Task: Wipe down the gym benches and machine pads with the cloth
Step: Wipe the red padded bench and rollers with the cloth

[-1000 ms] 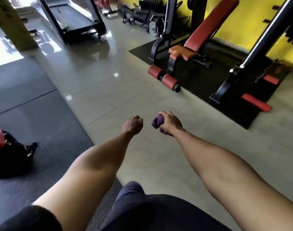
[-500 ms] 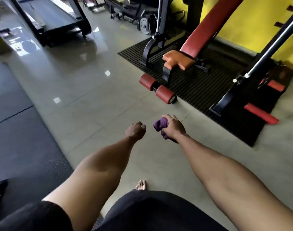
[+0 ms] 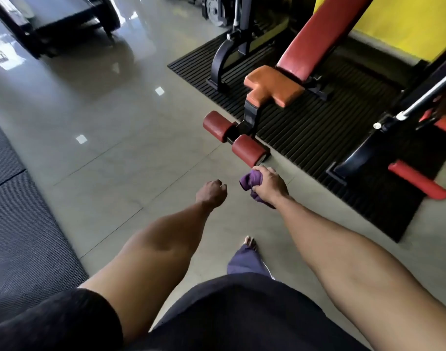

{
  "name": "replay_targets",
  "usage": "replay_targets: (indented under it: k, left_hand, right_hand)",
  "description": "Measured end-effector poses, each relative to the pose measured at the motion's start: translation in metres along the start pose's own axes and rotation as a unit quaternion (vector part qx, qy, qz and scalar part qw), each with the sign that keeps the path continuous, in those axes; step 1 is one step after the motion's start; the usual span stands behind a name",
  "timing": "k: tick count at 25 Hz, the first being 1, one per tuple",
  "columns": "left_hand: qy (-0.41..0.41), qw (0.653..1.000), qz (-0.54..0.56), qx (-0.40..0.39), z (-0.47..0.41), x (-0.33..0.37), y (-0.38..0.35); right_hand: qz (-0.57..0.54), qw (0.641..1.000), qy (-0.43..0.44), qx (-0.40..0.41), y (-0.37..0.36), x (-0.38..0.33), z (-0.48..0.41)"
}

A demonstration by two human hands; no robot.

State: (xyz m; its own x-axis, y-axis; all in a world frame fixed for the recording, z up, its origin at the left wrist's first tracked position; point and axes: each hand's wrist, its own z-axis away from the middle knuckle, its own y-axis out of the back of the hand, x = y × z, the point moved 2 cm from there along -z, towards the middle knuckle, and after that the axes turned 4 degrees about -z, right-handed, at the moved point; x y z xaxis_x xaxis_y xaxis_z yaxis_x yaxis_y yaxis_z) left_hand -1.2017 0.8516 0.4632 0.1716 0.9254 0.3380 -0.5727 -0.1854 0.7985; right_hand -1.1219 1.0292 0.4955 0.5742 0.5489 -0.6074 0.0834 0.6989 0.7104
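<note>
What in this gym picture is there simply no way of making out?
All in the head view:
purple cloth: mostly bunched inside the right hand, so its size is hidden.
red backrest: upper end cut off by the top edge.
treadmill: cut off by the top-left corner.
orange seat: any dust or sweat is too fine to see.
</note>
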Motion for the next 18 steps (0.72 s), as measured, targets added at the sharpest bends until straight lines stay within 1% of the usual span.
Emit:
replay_targets:
  k: [4, 8, 13, 18]
  left_hand:
    - [0.024, 0.999, 0.032, -0.013, -0.067, 0.053, 0.013]
    - [0.039, 0.997, 0.062, -0.038, -0.125, 0.085, 0.010]
    - [0.087, 0.985, 0.121, -0.087, -0.216, 0.104, -0.017]
    - [0.163, 0.962, 0.192, -0.108, -0.314, 0.116, -0.042]
  right_hand:
    - [-0.003, 0.999, -0.002, -0.032, 0.023, 0.011, -0.089]
    - [0.007, 0.999, -0.007, -0.052, 0.037, 0.009, -0.160]
    - [0.014, 0.997, -0.026, -0.073, 0.035, 0.023, -0.264]
    - [0.044, 0.990, -0.036, -0.130, 0.012, 0.043, -0.374]
